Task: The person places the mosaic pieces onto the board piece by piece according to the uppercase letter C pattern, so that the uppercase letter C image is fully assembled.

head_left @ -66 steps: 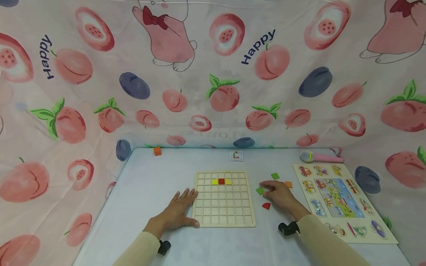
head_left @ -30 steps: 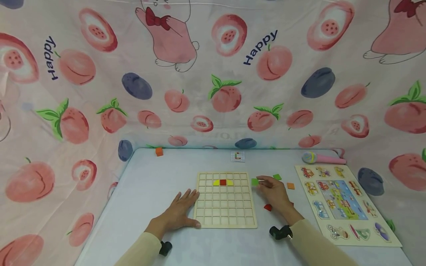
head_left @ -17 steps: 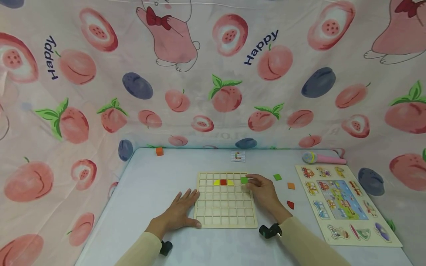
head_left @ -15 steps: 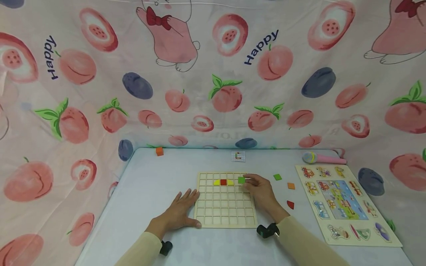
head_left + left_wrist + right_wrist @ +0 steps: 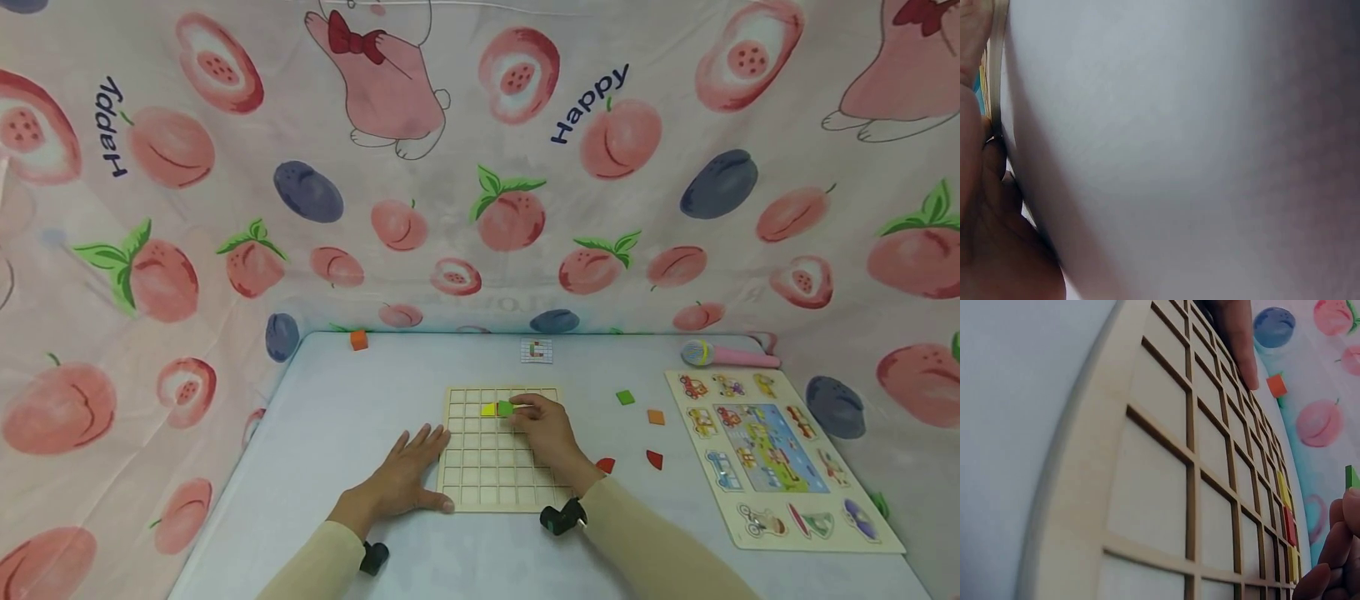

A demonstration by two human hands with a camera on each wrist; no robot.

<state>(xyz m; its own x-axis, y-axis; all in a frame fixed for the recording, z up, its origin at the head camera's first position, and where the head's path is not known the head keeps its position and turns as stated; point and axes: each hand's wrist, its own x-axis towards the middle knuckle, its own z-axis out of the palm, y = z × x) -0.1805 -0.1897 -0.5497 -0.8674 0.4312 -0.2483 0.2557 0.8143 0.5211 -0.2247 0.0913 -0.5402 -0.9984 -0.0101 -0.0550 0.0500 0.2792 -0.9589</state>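
My right hand (image 5: 546, 429) pinches a green square tile (image 5: 505, 408) by its edge, over the upper rows of a wooden grid board (image 5: 480, 479). In the right wrist view the held tile is raised above the board. Three tiles lie in one row there: a yellow tile (image 5: 1284, 489), a red square tile (image 5: 1289, 525) and a second yellow tile (image 5: 1293, 562). From the head, the green tile and fingers hide the latter two. My left hand (image 5: 401, 475) rests spread at the board's left edge, fingertips and thumb touching it; the left wrist view shows only part of it.
Right of the board lie a green tile (image 5: 626, 397), an orange tile (image 5: 656, 417) and two red pieces, one a rounded wedge (image 5: 655, 459). A picture puzzle (image 5: 731, 521) and toy microphone (image 5: 731, 356) are farther right. A pattern card (image 5: 536, 351) and orange cube (image 5: 359, 340) stand behind.
My right hand has picked up the green tile from the table right of the board and carried it left over the tile row. The left hand has stayed in place.
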